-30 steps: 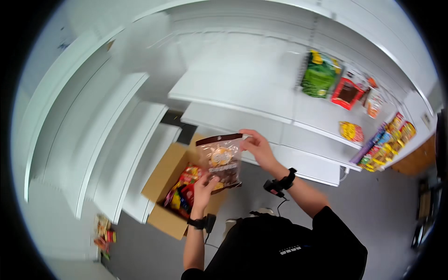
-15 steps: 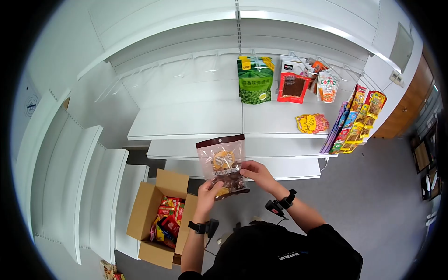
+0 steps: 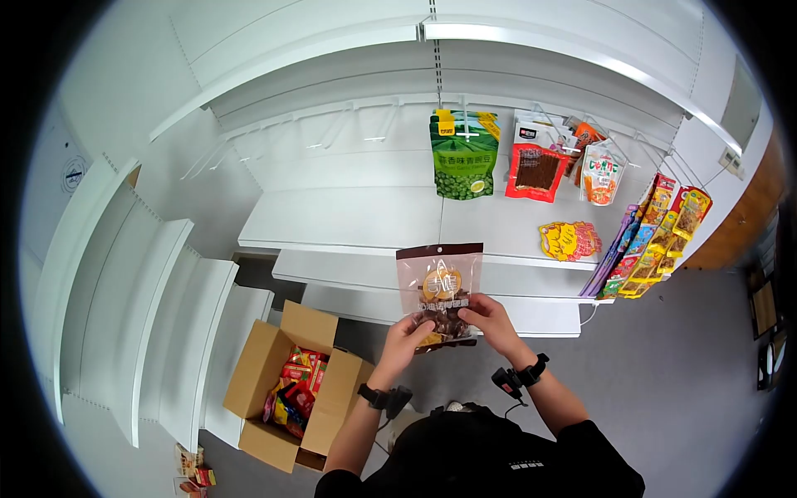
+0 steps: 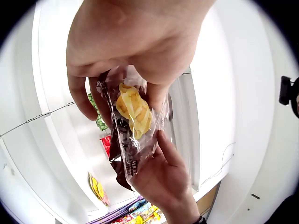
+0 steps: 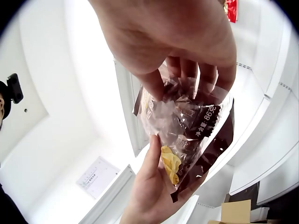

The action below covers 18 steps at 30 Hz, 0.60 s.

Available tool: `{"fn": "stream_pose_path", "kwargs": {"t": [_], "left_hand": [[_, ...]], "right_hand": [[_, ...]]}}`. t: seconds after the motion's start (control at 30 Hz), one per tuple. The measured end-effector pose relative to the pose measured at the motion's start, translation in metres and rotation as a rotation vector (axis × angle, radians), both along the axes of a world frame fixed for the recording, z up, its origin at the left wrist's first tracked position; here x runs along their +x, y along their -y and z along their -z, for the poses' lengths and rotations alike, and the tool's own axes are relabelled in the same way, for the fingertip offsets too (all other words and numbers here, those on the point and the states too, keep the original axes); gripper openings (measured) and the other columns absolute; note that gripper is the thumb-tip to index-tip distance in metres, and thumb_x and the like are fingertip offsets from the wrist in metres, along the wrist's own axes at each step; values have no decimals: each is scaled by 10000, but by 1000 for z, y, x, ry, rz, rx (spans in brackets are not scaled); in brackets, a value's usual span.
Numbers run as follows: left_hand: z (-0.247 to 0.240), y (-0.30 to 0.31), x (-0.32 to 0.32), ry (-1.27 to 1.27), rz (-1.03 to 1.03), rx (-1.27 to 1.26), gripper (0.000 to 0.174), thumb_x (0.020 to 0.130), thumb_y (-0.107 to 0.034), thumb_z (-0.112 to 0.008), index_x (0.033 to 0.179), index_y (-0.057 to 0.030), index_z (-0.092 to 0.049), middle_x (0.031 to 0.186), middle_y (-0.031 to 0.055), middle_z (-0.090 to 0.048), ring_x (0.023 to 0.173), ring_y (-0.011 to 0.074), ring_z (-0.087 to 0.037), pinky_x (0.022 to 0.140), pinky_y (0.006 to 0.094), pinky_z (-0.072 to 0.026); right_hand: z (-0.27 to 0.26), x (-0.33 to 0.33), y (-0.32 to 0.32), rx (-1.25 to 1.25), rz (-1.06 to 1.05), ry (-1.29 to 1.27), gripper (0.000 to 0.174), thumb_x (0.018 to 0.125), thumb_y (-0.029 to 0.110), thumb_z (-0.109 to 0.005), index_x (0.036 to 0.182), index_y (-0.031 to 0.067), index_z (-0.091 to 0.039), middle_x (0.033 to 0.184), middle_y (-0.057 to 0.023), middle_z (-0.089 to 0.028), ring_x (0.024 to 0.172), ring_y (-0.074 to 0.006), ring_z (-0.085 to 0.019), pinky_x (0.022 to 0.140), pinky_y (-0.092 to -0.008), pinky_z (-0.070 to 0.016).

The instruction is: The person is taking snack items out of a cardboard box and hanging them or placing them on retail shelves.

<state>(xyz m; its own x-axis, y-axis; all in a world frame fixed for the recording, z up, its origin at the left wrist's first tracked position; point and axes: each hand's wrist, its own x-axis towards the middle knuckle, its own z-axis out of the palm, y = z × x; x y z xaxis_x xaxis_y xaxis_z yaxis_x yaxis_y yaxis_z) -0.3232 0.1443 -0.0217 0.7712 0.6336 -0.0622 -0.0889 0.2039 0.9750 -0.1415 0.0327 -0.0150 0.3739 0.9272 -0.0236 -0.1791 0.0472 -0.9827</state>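
A clear and brown candy bag point(image 3: 440, 286) stands upright before me, its printed face towards the head camera. My left hand point(image 3: 401, 342) pinches its lower left side, thumb in front. On the lower right side, my right hand point(image 3: 496, 322) grips it the same way, with the thumb on the front and the fingers behind. The left wrist view shows a yellow wrapped piece inside the bag point(image 4: 133, 112), between the two hands. From the right wrist, dark wrapped pieces show through the clear film of the bag point(image 5: 182, 116).
A white shelf point(image 3: 349, 220) stretches ahead, with wire hooks above it. A green pea bag point(image 3: 465, 158), a red and white bag point(image 3: 535, 170) and yellow snack strips point(image 3: 664, 241) hang at the right. A yellow and pink packet point(image 3: 570, 241) lies there. An open cardboard box point(image 3: 249, 373) holds several packets.
The candy bag has moved right, away from above the box, and now stands more upright before the shelf. My right hand has shifted from its top corner down to its lower right side.
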Motion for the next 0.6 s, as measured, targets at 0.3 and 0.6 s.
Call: {"fn": "stream_pose_path", "kwargs": {"t": [0.3,0.6], "left_hand": [[7,-48,9,6,21,-42,311,904,-175,-590,1102,61,-553,998,61,-615,875,92,-577,779,226,-472],[-6,-117,28,7,-4,69,330,902,-193,-594,1106,64,-557,1031,85,-609,964,126,-559,863,253,-438]], "right_hand": [[-2,3,-43,53,46,35,249,864,95,-628,1082,-10,-569,936,-26,-619,863,-90,-567,768,-232,-456],[-13,21,-104,53,123,43,245,865,82,-627,1083,-12,-569,937,-18,-616,863,-83,-566,758,-227,-459]]}}
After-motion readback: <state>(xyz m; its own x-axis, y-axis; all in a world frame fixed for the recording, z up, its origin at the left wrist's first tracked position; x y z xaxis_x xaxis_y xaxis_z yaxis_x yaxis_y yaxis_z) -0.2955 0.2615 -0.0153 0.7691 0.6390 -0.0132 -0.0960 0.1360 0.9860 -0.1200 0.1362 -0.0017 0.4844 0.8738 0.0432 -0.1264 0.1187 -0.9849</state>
